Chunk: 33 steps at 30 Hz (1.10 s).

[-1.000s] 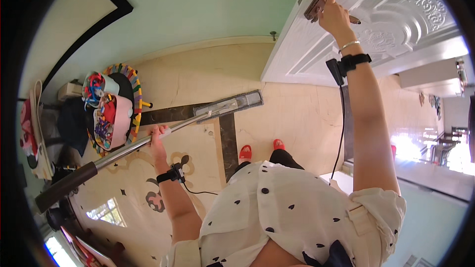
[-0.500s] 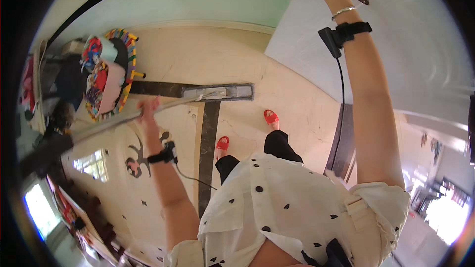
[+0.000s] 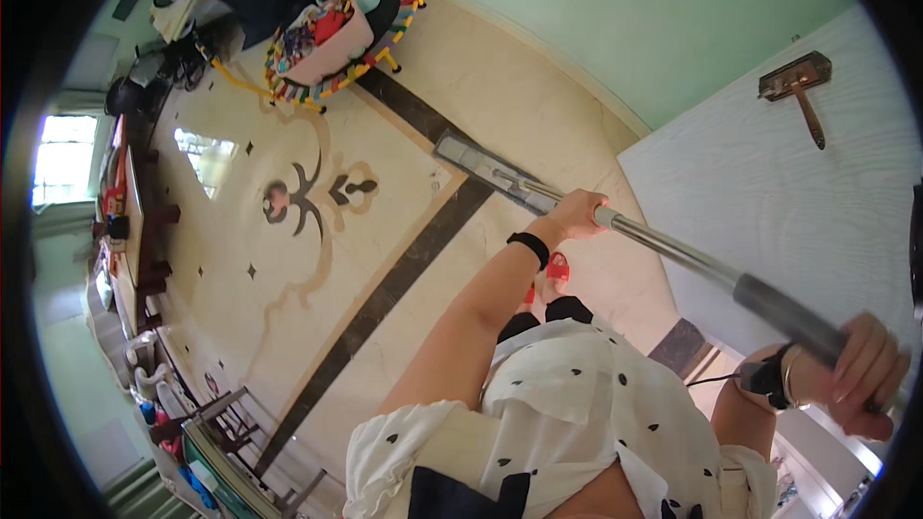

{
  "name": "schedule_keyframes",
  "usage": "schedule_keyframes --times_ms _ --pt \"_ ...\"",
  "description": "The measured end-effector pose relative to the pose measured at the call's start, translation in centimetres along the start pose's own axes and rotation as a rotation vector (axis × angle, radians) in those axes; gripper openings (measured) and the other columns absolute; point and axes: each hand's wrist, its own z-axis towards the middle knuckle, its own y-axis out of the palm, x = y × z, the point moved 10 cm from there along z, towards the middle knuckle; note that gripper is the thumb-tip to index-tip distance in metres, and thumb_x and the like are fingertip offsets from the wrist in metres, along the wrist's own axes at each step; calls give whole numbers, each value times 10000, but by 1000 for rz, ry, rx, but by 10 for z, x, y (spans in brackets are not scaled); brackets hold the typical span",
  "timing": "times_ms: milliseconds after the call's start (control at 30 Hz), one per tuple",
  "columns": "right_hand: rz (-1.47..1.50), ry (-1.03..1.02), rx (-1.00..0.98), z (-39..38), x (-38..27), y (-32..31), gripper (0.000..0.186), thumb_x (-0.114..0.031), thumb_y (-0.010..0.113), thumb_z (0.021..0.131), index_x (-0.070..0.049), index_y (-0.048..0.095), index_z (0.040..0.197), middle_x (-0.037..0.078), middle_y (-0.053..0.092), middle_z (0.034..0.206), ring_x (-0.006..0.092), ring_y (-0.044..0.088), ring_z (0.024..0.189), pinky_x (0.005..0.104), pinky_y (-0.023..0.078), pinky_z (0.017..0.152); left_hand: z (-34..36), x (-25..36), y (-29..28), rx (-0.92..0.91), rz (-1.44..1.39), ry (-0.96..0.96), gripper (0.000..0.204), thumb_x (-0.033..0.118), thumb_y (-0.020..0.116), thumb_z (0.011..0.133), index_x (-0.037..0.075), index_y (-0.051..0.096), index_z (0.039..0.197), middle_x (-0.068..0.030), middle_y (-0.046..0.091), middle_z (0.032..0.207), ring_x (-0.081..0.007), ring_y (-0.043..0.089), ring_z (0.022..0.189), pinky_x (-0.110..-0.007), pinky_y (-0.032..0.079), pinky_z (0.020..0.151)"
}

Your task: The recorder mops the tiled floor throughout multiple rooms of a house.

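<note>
I hold a flat mop with a long metal pole [image 3: 673, 252]. Its flat grey head [image 3: 473, 161] rests on the cream tiled floor beside a dark floor stripe [image 3: 404, 269]. My left hand [image 3: 580, 212] grips the pole partway down. My right hand [image 3: 865, 375] grips the dark upper end of the pole at the lower right. Both wrists carry black bands.
A white door [image 3: 798, 221] with a brown lever handle [image 3: 796, 86] stands at the right. A round colourful playpen full of toys [image 3: 336, 19] sits at the top. Dark furniture [image 3: 135, 221] lines the left wall, and a green wall [image 3: 615, 10] runs behind.
My right hand has left the door handle and taken the mop's upper end. The view has swung round, and the mop head now points up and to the left.
</note>
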Motion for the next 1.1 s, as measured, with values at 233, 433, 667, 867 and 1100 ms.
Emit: schedule_keyframes --times_ms 233,433,667,867,1100 --pt "170 -174 58 -16 -48 25 124 -90 728 635 -100 622 571 -21 577 483 77 553 397 159 456 420 -35 26 -32 62 72 106 250 175 673 596 50 616 805 -185 621 738 -372 595 745 -399 471 633" --pt "-123 -9 203 -14 64 23 253 -212 687 711 -117 498 572 22 526 557 117 476 443 246 444 489 -51 -63 -142 610 97 39 143 185 628 609 57 590 660 -190 597 680 -385 585 699 -448 475 620" --pt "60 363 191 -68 244 86 236 -122 522 844 -81 436 628 42 430 544 187 416 475 392 393 621 -111 -245 -179 482 321 -374 353 115 743 607 73 596 925 -157 582 1006 -344 546 993 -399 452 860" --pt "60 413 115 -101 202 60 222 -29 548 804 -68 429 621 51 455 549 181 441 491 370 383 608 -92 -211 -127 101 621 -653 209 186 607 771 155 590 977 -71 574 1093 -312 469 1155 -675 310 918" --pt "51 415 93 -188 44 -13 280 -52 610 718 -100 416 521 11 469 487 164 432 419 318 352 495 -108 -107 65 27 540 -456 214 159 601 754 151 563 964 -92 538 1061 -286 432 1163 -757 194 913"
